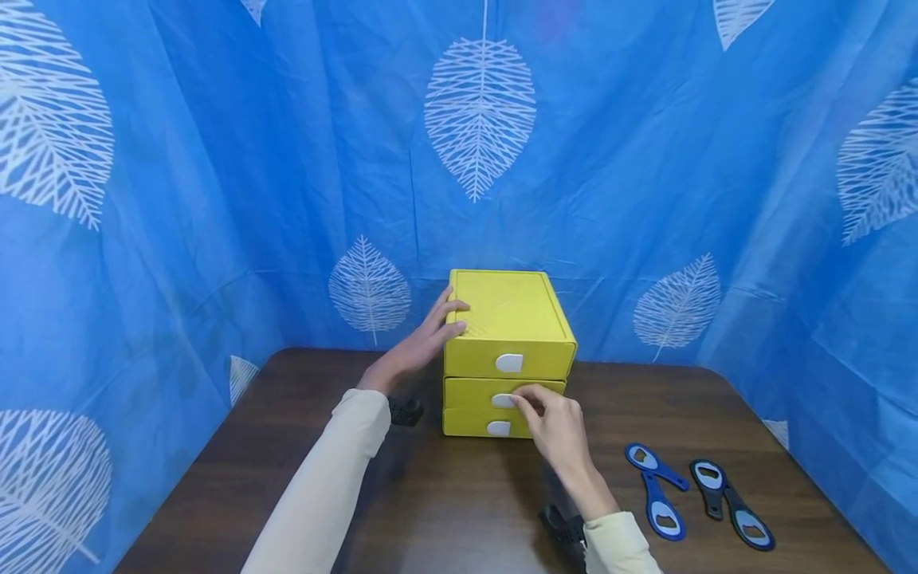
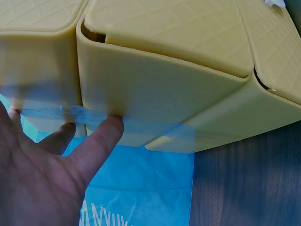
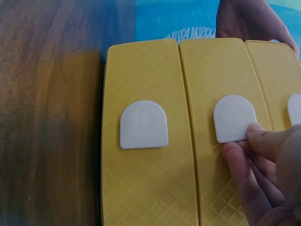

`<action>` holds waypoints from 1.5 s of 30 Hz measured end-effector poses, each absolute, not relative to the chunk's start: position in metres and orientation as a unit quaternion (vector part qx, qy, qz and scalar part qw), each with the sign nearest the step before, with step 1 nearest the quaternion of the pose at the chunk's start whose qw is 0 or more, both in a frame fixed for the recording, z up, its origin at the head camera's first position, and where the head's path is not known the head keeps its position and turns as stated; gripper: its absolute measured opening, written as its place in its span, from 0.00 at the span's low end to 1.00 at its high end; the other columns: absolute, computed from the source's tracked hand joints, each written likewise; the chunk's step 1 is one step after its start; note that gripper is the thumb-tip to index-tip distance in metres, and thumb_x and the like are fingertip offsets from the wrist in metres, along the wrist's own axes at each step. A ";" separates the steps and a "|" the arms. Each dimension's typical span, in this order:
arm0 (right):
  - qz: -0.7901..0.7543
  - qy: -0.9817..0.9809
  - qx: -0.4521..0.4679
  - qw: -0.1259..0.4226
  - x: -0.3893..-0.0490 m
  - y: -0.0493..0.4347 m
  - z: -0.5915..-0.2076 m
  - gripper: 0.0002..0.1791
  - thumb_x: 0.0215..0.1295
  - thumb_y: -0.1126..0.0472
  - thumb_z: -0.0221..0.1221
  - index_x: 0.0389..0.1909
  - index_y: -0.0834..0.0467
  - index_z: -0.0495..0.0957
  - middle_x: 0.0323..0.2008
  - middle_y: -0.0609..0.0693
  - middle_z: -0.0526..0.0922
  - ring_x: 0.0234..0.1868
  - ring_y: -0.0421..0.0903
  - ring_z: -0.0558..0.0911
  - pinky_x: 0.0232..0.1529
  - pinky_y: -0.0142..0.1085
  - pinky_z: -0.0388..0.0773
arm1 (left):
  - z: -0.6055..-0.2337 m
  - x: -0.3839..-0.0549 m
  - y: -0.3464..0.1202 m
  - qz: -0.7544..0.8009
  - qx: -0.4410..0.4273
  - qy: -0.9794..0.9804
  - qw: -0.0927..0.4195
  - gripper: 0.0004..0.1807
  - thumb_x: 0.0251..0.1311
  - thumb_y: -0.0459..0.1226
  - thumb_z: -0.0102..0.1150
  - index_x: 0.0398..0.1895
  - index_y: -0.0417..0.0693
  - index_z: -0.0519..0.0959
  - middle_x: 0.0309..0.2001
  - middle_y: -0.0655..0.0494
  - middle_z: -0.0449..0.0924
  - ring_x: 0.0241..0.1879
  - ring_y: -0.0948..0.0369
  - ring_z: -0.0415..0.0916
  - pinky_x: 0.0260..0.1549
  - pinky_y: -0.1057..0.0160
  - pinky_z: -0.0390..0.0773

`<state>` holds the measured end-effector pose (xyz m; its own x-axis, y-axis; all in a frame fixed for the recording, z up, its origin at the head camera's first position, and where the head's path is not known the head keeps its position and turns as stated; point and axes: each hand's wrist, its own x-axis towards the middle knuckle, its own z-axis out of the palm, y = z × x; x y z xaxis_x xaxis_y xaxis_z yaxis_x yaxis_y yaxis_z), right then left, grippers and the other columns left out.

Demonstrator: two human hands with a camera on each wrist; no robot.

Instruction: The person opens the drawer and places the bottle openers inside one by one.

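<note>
A yellow three-drawer box [image 1: 509,307] stands toward the back of the table, each drawer front bearing a white tab handle. My left hand [image 1: 419,347] rests on its upper left edge, fingers spread and nearly straight; the left wrist view shows fingertips against the yellow side wall [image 2: 155,94]. With thumb and fingertips, my right hand [image 1: 555,430] pinches the middle drawer's white handle [image 3: 234,117] at its edge. A narrow gap shows at the rim of the middle drawer's front [image 2: 174,33]. Below it, the bottom drawer's handle [image 3: 143,125] is untouched.
To the right on the dark wooden table [image 1: 459,510] lie several bottle openers: blue ones [image 1: 660,506] overlapping each other, and black ones [image 1: 749,518] beside them. A blue curtain [image 1: 588,159] with white leaf prints hangs behind the table and along both sides.
</note>
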<state>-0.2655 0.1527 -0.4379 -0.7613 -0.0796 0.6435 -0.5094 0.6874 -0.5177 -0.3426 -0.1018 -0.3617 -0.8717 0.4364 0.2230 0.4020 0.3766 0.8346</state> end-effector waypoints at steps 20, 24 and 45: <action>0.358 -0.864 0.178 0.306 -0.255 0.156 -0.441 0.03 0.63 0.58 0.71 0.34 0.54 0.89 0.31 0.45 0.91 0.32 0.40 0.88 0.31 0.33 0.82 | -0.362 -0.339 -0.102 0.502 0.255 0.826 0.019 0.31 0.77 0.57 0.42 0.77 0.57 0.59 0.84 0.64 0.22 0.83 0.49 0.28 0.73 0.31 0.53; 0.360 -0.865 0.176 0.304 -0.255 0.156 -0.442 0.03 0.63 0.58 0.72 0.34 0.53 0.89 0.31 0.44 0.91 0.32 0.40 0.89 0.31 0.33 0.83 | -0.362 -0.339 -0.102 0.501 0.254 0.827 0.020 0.30 0.77 0.56 0.43 0.76 0.58 0.60 0.84 0.64 0.22 0.83 0.49 0.29 0.73 0.31 0.54; 0.354 -0.874 0.169 0.288 -0.246 0.158 -0.439 0.06 0.64 0.55 0.71 0.34 0.53 0.89 0.31 0.42 0.91 0.33 0.38 0.89 0.32 0.33 0.82 | -0.361 -0.341 -0.102 0.498 0.258 0.828 0.010 0.28 0.78 0.54 0.43 0.76 0.58 0.61 0.84 0.63 0.23 0.83 0.48 0.32 0.72 0.31 0.57</action>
<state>-0.2457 0.1576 -0.4391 -0.7772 -0.0921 0.6225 -0.4991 0.6927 -0.5207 -0.3414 -0.1025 -0.3607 -0.8664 0.4377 0.2404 0.4174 0.3705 0.8298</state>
